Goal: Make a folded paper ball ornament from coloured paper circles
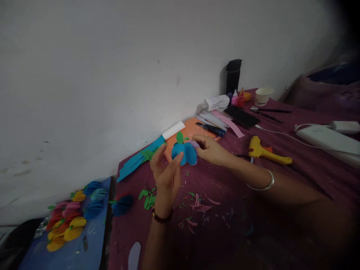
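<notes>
A blue paper fruit (185, 153) made of folded round layers, with a green paper leaf (179, 137) on top, is held up above the table. My right hand (209, 149) pinches its right side, where a pale purple layer (194, 144) shows. My left hand (166, 168) is at its left with fingers spread; the thumb tip overlaps the blue paper, and whether it presses on it I cannot tell. Below the hands lie green leaf cutouts (149, 200) and pink paper scraps (201, 204). Blue paper strips (137, 161) lie behind my left hand.
A yellow glue gun (258, 150) lies by my right forearm. Behind are an orange sheet (191, 129), a phone (242, 116), a black bottle (233, 77) and a paper cup (263, 96). At left, several finished paper fruits (73, 228) rest on a blue board (92, 240). A wall (112, 75) rises behind.
</notes>
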{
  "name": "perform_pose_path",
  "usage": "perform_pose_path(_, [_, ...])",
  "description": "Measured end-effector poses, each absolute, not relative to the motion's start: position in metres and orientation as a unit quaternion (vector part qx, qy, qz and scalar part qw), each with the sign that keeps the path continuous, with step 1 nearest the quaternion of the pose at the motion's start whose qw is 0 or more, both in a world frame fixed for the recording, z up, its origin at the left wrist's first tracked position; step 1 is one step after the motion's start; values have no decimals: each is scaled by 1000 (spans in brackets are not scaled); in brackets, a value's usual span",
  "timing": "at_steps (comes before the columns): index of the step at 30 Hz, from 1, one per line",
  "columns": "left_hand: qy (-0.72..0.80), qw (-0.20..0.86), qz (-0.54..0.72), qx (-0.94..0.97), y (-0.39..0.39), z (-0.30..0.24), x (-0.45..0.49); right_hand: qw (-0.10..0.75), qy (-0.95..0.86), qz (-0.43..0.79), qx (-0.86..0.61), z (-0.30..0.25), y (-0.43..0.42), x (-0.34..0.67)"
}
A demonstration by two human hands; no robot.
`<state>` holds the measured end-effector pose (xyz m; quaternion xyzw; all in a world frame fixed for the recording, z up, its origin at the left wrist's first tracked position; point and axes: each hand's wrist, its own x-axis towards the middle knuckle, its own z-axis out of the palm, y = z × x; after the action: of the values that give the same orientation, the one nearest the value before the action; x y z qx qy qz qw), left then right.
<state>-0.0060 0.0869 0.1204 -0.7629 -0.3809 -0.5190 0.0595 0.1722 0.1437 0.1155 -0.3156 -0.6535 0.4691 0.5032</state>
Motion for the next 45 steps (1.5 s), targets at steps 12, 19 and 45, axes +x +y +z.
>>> perform_pose_path(12, [-396, -43, -472, -786, 98, 119, -14, 465, -597, 572, -316, 118, 141, 172])
perform_pose_path(19, [-381, -171, -518, -747, 101, 115, -15, 466, -587, 581, -317, 118, 141, 172])
perform_pose_path(45, [-472, 16, -521, -711, 86, 115, 0, 515, -737, 351, -264, 115, 123, 177])
